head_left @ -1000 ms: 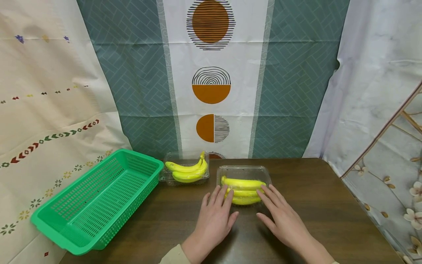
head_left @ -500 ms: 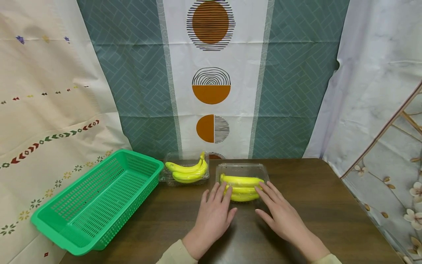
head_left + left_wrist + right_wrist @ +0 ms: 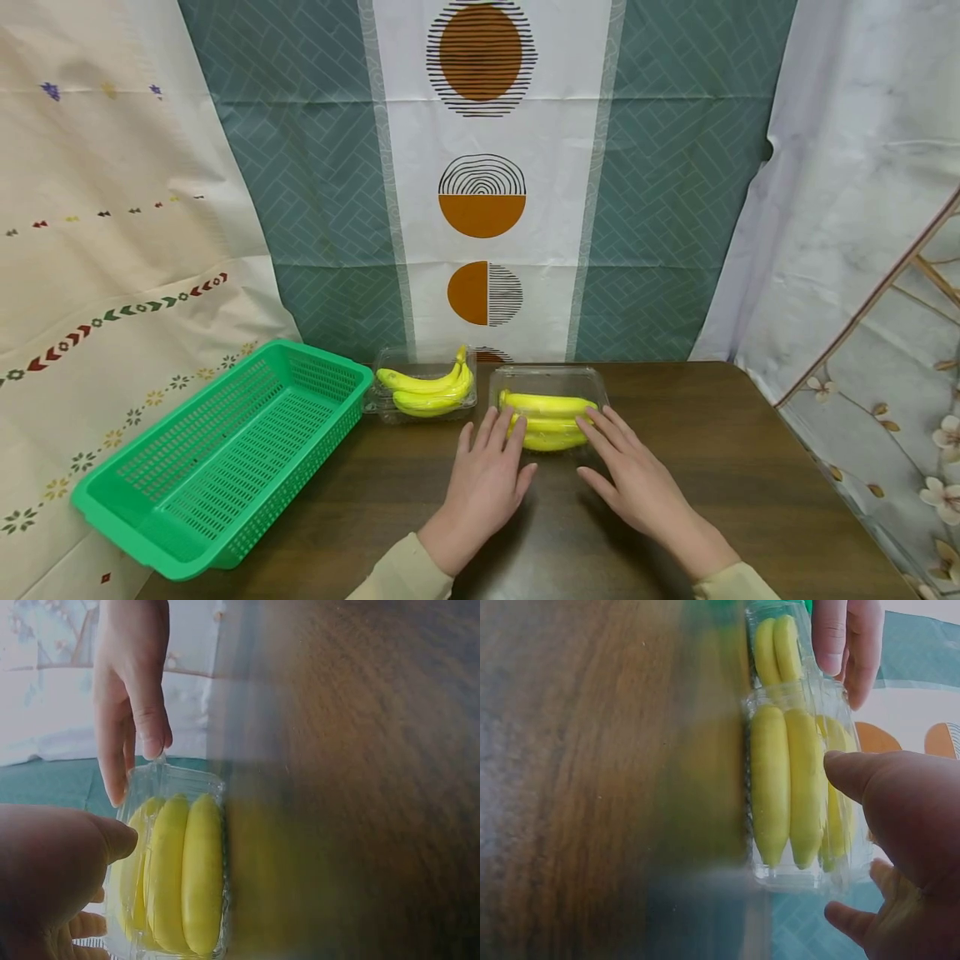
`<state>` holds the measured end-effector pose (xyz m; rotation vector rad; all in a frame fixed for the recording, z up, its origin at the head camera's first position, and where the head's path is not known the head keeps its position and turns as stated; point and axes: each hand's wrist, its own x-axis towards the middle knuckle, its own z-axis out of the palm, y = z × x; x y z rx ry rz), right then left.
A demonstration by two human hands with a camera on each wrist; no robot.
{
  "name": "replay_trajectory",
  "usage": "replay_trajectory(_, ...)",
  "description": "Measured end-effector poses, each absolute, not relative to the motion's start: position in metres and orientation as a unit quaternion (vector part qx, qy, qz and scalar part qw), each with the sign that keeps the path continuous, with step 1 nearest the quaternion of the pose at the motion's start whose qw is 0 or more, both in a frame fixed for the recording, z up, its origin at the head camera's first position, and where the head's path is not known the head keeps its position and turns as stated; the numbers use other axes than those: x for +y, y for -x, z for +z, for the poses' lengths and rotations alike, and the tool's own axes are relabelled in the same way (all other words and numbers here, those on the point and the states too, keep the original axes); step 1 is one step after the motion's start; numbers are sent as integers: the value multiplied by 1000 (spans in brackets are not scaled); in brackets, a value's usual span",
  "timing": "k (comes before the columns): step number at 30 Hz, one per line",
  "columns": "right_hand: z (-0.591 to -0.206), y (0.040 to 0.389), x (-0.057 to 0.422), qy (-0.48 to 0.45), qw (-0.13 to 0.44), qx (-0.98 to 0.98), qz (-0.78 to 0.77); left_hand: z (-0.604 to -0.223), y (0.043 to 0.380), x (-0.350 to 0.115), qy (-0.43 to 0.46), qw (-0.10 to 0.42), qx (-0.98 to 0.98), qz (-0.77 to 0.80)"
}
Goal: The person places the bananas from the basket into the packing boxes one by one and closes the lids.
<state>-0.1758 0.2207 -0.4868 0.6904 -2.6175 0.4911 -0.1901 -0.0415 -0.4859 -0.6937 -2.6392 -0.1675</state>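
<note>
A clear plastic box (image 3: pixel 551 379) with a bunch of yellow bananas (image 3: pixel 553 407) inside sits on the table in front of me. Over its near left corner lie the outstretched fingers of my left hand (image 3: pixel 483 479). My right hand (image 3: pixel 637 479) reaches the near right corner in the same way, fingers straight. Both wrist views show the lid closed over the bananas (image 3: pixel 166 877), the thumbs pointing inward at the near side. Whether every fingertip touches the lid is hard to tell. Neither hand is curled round the box.
To the left of this box, near the back edge, stands another clear box (image 3: pixel 390 404) of bananas (image 3: pixel 427 392). A long green plastic basket (image 3: pixel 225 442) lies at the far left. A patterned cloth (image 3: pixel 480 317) hangs behind the brown table (image 3: pixel 720 433).
The nearer banana box has slid a little away from me, toward the back edge and slightly left. Both hands have moved forward along with it. The other box and basket stay put.
</note>
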Motion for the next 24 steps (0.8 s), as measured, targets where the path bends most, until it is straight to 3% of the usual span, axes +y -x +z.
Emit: replay_trajectory(24,-483,205,215,-229,159,-945,172,-483,213,-42,230,192,-953,-50)
